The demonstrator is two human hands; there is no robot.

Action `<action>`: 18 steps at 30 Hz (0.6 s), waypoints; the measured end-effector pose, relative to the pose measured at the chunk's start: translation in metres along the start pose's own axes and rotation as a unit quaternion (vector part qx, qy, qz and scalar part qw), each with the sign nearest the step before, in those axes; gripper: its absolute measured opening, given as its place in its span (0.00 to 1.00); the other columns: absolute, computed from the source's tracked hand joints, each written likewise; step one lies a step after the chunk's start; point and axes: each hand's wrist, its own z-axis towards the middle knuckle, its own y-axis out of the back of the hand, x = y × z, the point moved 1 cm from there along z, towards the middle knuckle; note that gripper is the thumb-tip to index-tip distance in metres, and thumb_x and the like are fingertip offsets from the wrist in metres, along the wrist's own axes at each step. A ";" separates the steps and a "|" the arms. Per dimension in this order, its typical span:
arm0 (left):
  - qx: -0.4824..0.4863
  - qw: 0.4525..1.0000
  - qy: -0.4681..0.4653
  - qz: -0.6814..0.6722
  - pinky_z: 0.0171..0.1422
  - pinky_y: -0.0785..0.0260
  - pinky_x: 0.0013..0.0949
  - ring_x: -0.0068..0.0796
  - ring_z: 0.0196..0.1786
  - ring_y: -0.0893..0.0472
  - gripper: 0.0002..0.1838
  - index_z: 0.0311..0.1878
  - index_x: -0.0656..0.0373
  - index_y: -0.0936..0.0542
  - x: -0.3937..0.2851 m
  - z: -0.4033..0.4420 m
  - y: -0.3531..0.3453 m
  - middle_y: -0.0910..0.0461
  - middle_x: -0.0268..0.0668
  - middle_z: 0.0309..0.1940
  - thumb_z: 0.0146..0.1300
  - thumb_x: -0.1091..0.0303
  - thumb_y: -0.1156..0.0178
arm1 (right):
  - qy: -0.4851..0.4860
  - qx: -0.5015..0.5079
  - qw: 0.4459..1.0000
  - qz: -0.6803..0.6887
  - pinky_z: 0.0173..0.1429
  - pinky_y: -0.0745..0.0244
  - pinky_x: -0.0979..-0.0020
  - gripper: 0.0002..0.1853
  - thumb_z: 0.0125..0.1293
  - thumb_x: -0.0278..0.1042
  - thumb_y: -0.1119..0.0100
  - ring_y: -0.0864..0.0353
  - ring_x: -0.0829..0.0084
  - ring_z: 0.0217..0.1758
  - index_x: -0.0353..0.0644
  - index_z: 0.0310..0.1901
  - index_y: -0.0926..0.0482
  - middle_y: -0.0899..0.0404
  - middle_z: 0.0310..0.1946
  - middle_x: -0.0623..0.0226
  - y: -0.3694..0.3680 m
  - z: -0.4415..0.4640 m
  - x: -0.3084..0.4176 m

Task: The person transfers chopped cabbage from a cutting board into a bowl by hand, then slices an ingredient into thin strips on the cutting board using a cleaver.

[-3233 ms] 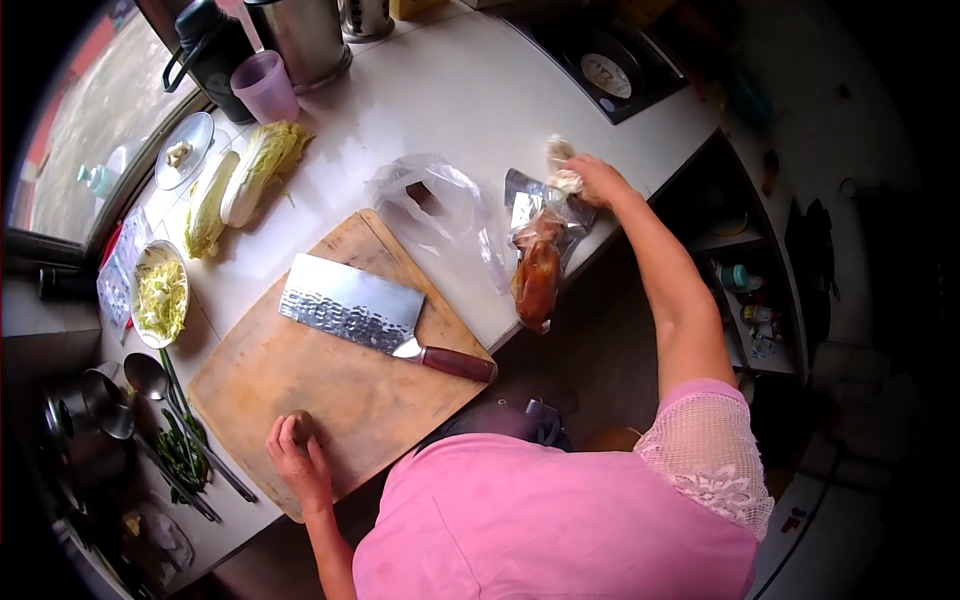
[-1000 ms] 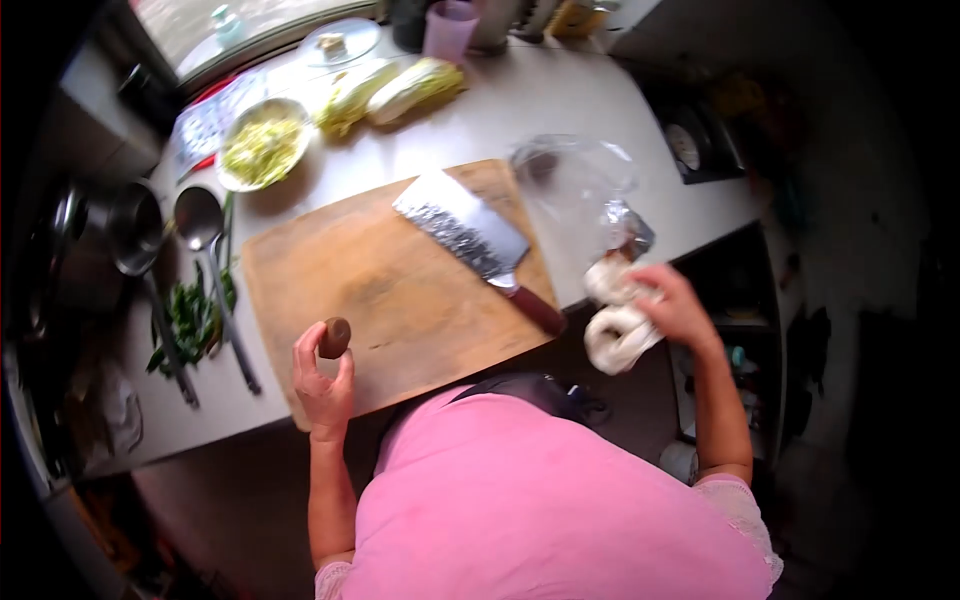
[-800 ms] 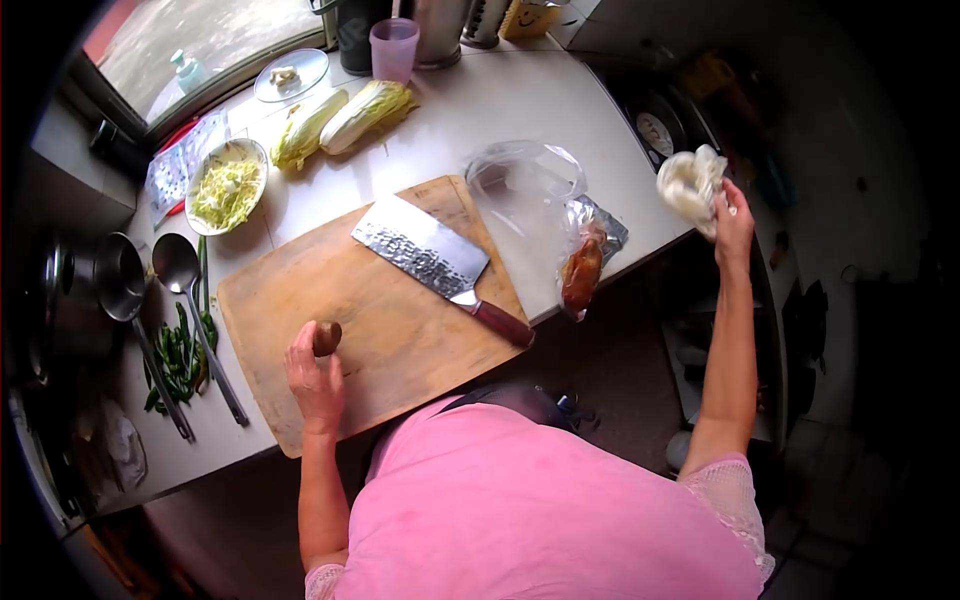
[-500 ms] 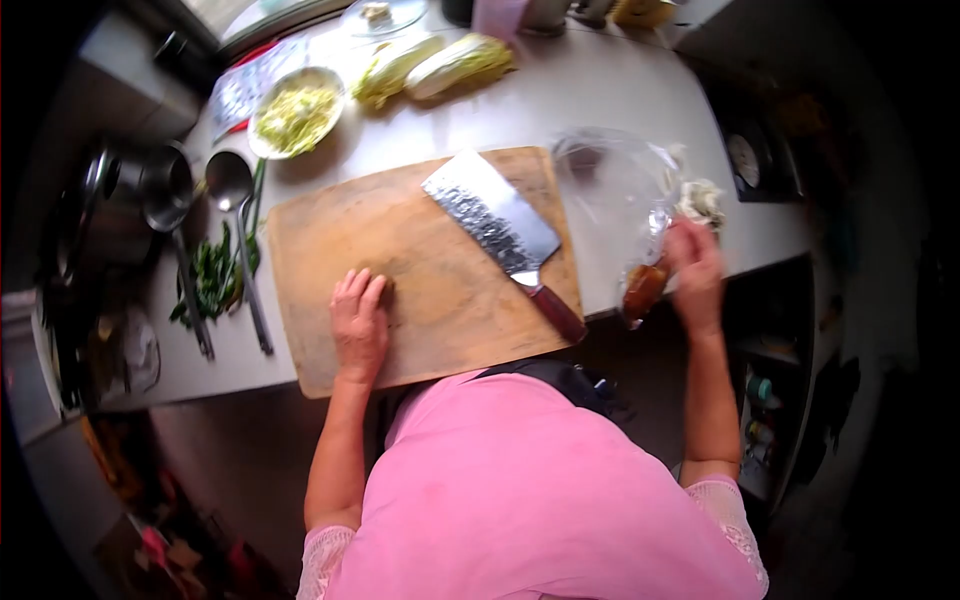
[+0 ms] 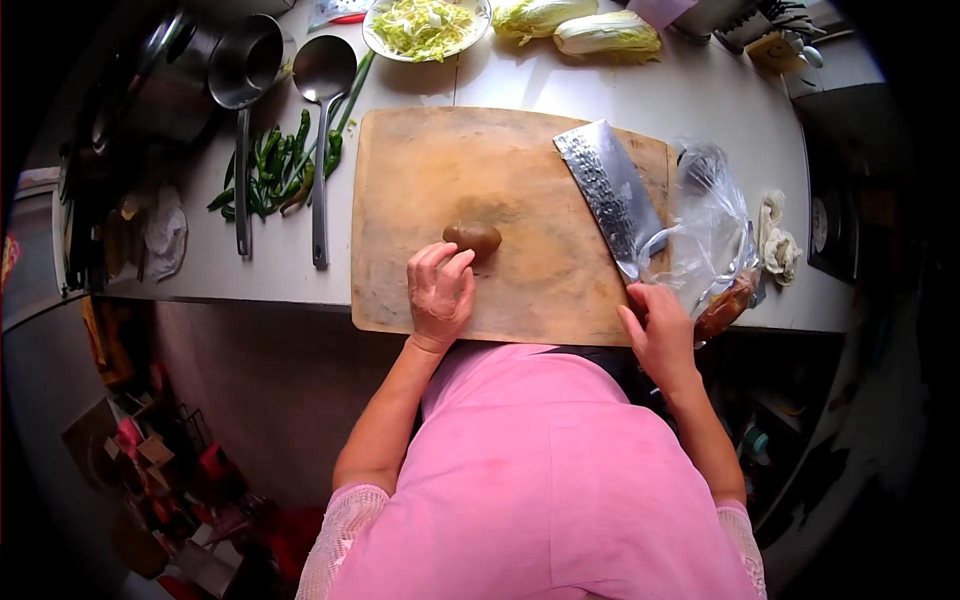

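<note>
Left grip [image 5: 463,262], fingers loosely bent, touches brown lump [image 5: 472,239] at 1 o'clock; right grip [image 5: 637,300] closed round handle of cleaver [image 5: 612,192], blade toward 11 o'clock.

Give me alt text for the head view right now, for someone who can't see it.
Over a wooden chopping board, a person's right hand grips a cleaver while the left hand touches a brown lump. Green peppers and two metal ladles lie left; a plastic bag and reddish-brown food right; shredded cabbage behind.
</note>
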 end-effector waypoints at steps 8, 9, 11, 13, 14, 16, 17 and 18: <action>0.024 0.998 -0.042 -0.027 0.56 0.35 0.42 0.42 0.51 0.29 0.20 0.46 0.54 0.23 0.006 0.017 -0.006 0.29 0.39 0.46 0.47 0.74 0.34 | -0.053 -0.041 0.994 -0.089 0.46 0.30 0.62 0.18 0.52 0.31 0.35 0.27 0.56 0.43 0.39 0.43 0.29 0.28 0.37 0.57 -0.021 0.014 -0.022; 0.045 0.998 -0.038 -0.020 0.57 0.36 0.43 0.43 0.52 0.29 0.21 0.47 0.54 0.23 0.005 0.018 -0.006 0.29 0.40 0.47 0.47 0.72 0.34 | -0.052 -0.042 0.993 -0.093 0.46 0.30 0.62 0.18 0.52 0.31 0.35 0.27 0.56 0.43 0.39 0.43 0.29 0.28 0.37 0.57 -0.026 0.015 -0.025; 0.046 0.998 -0.027 -0.019 0.57 0.36 0.43 0.44 0.52 0.30 0.22 0.49 0.54 0.24 0.010 0.017 -0.007 0.29 0.41 0.48 0.46 0.73 0.34 | -0.068 -0.079 0.994 -0.015 0.50 0.30 0.63 0.23 0.54 0.32 0.35 0.27 0.55 0.47 0.38 0.50 0.31 0.27 0.42 0.55 -0.033 0.017 -0.032; 0.051 0.998 -0.007 -0.026 0.57 0.36 0.43 0.46 0.53 0.30 0.26 0.51 0.54 0.26 0.015 0.017 -0.009 0.29 0.42 0.49 0.44 0.74 0.33 | -0.119 -0.122 0.984 0.048 0.55 0.32 0.63 0.30 0.56 0.34 0.36 0.28 0.54 0.53 0.34 0.59 0.35 0.29 0.50 0.49 -0.023 0.020 -0.037; 0.053 0.998 -0.006 -0.033 0.57 0.36 0.43 0.46 0.53 0.30 0.26 0.51 0.54 0.26 0.017 0.018 -0.010 0.29 0.43 0.49 0.44 0.74 0.32 | -0.185 -0.140 0.970 0.069 0.57 0.33 0.61 0.33 0.56 0.36 0.36 0.29 0.53 0.54 0.33 0.60 0.37 0.31 0.52 0.46 -0.017 0.021 -0.045; 0.056 0.998 -0.009 -0.036 0.57 0.36 0.43 0.46 0.53 0.30 0.26 0.50 0.55 0.26 0.014 0.021 -0.011 0.29 0.43 0.49 0.43 0.75 0.32 | -0.192 -0.268 0.943 -0.039 0.58 0.34 0.58 0.34 0.56 0.37 0.36 0.29 0.51 0.53 0.32 0.61 0.38 0.33 0.53 0.44 -0.005 0.018 -0.104; 0.053 0.997 -0.014 -0.047 0.57 0.36 0.43 0.46 0.53 0.30 0.26 0.50 0.55 0.26 0.014 0.022 -0.012 0.29 0.43 0.49 0.43 0.75 0.32 | -0.151 -0.381 0.908 -0.085 0.55 0.32 0.61 0.30 0.58 0.35 0.38 0.29 0.56 0.52 0.31 0.59 0.37 0.34 0.54 0.45 0.013 0.020 -0.110; 0.055 0.997 -0.014 -0.050 0.57 0.36 0.42 0.45 0.53 0.30 0.26 0.49 0.55 0.26 0.014 0.023 -0.013 0.29 0.42 0.49 0.43 0.75 0.32 | -0.134 -0.441 0.886 0.049 0.46 0.27 0.69 0.22 0.62 0.32 0.41 0.26 0.67 0.44 0.32 0.55 0.33 0.29 0.49 0.50 0.030 0.020 -0.116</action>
